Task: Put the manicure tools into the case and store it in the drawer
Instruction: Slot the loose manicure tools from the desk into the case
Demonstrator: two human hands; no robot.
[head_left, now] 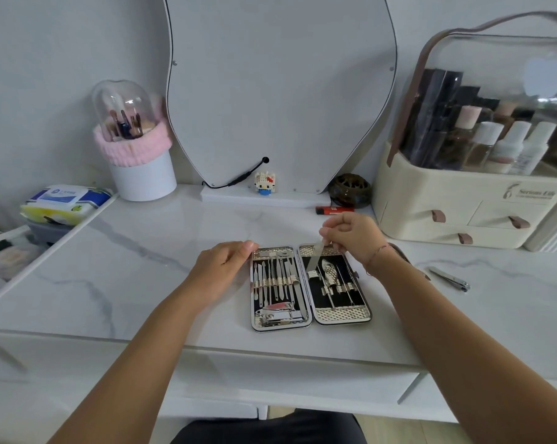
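Observation:
An open manicure case [344,315] lies flat on the white marble table, both halves lined with black and filled with several steel tools under elastic loops. My left hand [222,267] rests on the case's upper left corner, fingers curled at its edge. My right hand [354,235] hovers over the right half and pinches a thin metal tool [315,256], whose lower tip touches a loop in that half. A nail clipper [450,278] lies loose on the table to the right of the case.
A cream cosmetics organiser [463,206] with small drawers stands at the back right. A red lighter [334,210], a dark round holder [350,189] and a toy figure [265,183] sit by the mirror base. A brush pot [142,174] stands back left. An open drawer [11,254] is at left.

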